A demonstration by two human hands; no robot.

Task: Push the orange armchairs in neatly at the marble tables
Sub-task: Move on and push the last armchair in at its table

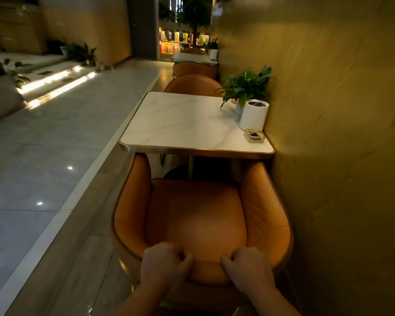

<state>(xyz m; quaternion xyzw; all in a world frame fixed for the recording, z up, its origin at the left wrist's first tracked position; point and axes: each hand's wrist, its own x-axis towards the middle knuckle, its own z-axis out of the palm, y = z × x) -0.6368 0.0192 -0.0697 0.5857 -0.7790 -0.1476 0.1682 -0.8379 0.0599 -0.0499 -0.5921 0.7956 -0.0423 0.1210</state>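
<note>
The left hand (165,258) and right hand (246,262) are gripping, fingers curled, the padded back rim of the orange armchair (196,213), its arms reaching the near edge of the marble table (187,124); it is looking heavy.

You have no text, number or sign here that can be read. The covers (169,36) on the lit wooden shelf (178,43) far down the room are too small and blurred, as is the small clear square dish (254,135) on the white marble worktop (180,124).

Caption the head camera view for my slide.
Left hand and right hand grip the orange armchair from behind at the marble table.
</note>
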